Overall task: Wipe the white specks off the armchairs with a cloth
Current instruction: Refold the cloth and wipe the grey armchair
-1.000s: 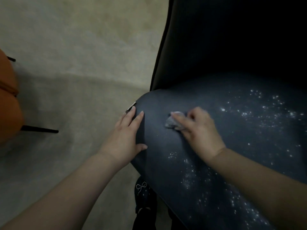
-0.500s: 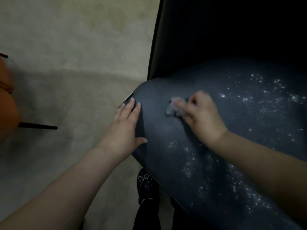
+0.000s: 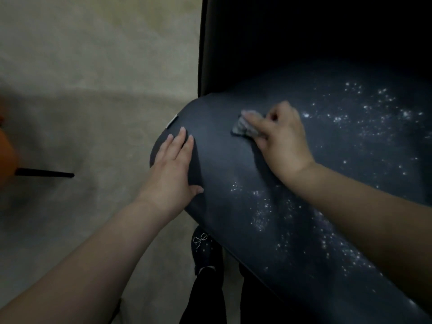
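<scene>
A dark blue-grey armchair seat (image 3: 222, 160) fills the right of the view, its dark backrest (image 3: 304, 43) rising behind. White specks (image 3: 362, 118) dot the seat's far right, and more (image 3: 264, 213) lie along the near part. My right hand (image 3: 282, 139) grips a small grey cloth (image 3: 244, 128) and presses it on the seat's left-middle, where the fabric looks free of specks. My left hand (image 3: 173, 169) rests flat on the seat's left edge, fingers straight.
Beige floor (image 3: 93, 90) lies to the left. An orange chair (image 3: 7, 155) with a black leg (image 3: 44, 175) shows at the left border. My dark shoe with a bow pattern (image 3: 202, 244) stands below the seat's edge.
My right hand with the cloth has slid a little away from me across the seat. My left hand has stayed on the seat's edge.
</scene>
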`<state>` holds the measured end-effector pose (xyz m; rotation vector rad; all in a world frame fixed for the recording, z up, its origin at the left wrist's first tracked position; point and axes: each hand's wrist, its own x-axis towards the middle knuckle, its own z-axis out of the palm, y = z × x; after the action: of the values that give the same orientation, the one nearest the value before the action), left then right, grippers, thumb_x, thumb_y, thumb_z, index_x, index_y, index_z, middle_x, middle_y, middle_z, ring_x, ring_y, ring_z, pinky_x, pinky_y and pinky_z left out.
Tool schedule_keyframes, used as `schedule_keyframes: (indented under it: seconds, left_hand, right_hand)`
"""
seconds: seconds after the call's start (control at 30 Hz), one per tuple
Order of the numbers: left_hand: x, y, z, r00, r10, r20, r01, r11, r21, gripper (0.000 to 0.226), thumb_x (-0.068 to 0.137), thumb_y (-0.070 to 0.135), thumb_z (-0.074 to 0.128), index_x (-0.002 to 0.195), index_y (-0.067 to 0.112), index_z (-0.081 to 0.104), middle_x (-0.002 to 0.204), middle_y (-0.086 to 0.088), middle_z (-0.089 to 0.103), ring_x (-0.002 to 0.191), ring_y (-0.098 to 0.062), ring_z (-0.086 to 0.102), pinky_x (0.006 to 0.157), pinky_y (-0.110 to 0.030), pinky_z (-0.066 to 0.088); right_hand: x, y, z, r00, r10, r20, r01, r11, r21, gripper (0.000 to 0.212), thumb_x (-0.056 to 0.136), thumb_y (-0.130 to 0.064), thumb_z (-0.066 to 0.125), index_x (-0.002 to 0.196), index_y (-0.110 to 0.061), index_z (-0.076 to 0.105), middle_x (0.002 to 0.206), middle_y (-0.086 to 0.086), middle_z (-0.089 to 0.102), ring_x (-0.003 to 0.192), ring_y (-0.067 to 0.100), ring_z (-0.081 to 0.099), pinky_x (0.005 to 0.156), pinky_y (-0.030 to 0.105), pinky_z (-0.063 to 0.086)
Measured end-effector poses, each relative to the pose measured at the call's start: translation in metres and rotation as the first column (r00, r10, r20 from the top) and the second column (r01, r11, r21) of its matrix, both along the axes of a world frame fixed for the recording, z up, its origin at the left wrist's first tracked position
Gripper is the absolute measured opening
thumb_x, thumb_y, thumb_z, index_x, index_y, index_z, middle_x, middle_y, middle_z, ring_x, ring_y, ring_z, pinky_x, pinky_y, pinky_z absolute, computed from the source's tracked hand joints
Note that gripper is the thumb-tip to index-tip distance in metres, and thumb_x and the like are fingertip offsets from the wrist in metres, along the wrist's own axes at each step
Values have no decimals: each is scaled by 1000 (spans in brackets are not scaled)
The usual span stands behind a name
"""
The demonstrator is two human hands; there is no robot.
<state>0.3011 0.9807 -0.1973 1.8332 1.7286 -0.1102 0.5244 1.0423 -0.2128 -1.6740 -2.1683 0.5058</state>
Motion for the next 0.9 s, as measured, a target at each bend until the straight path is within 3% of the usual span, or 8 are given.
schedule_keyframes:
  seconds: [0.07,0.2,0.27,0.4,0.5,0.67,0.73,0.9]
  left_hand:
    - [1,-1,0,1000,-5,0,5,1000,-4,112,73,36,80,153,20,3,160,7,-12,146,-15,-9,116,-26,-2]
    - [3,-7,0,1000,-27,3,27,1000,-3,113,72,37,80,153,20,3,160,7,-13,146,-14,-9,118,-30,4]
    - [4,-11,1,999,-44,-12,44,999,-3,113,72,37,80,153,20,4,160,7,-12,147,-15,-8,120,-35,10]
    - [8,-16,1,1000,-24,-5,24,1000,16,111,72,33,81,154,20,6,160,8,-10,146,-14,-8,119,-35,12]
    - [9,-17,-1,1000,-17,3,16,999,30,111,73,30,81,154,20,6,160,8,-10,146,-13,-8,115,-27,3]
    - [11,-16,-1,999,-44,-4,44,998,37,108,74,29,80,153,18,7,160,7,-10,147,-14,-7,115,-26,3]
    - [13,-16,1,999,-51,-7,51,998,42,106,75,29,79,153,18,8,161,7,-8,147,-14,-7,116,-30,7]
    - [28,-9,3,998,-56,32,53,995,82,96,81,28,74,153,19,11,161,9,-5,147,-14,-5,112,-23,1]
  right_hand:
    - [-25,-4,-1,996,-83,-27,82,996,-28,38,87,-14,64,122,-27,65,98,17,49,91,35,47,78,47,45]
    - [-18,-63,1,949,315,-24,-316,946,-75,43,88,-20,54,128,-32,59,97,13,50,87,32,49,73,39,44]
    - [10,-71,5,915,403,3,-402,914,-62,42,88,-22,54,128,-32,60,93,13,51,81,31,49,69,39,45]
    - [27,-38,-1,994,112,9,-113,993,46,40,86,-14,67,123,-29,65,90,12,47,82,31,46,67,44,46]
    - [-11,-46,-2,994,-60,-87,60,998,-2,38,85,-13,67,116,-34,64,91,8,44,83,31,48,68,42,46]
    - [8,-99,6,938,346,-23,-346,937,-45,37,89,-27,48,122,-30,65,88,13,54,76,31,52,66,39,47]
    - [27,-83,6,958,286,14,-286,958,7,35,91,-28,49,121,-27,66,86,16,53,75,33,51,63,42,47]
    - [13,-46,2,983,-179,-48,180,984,15,40,84,-11,63,120,-27,67,95,18,50,87,36,48,74,49,45]
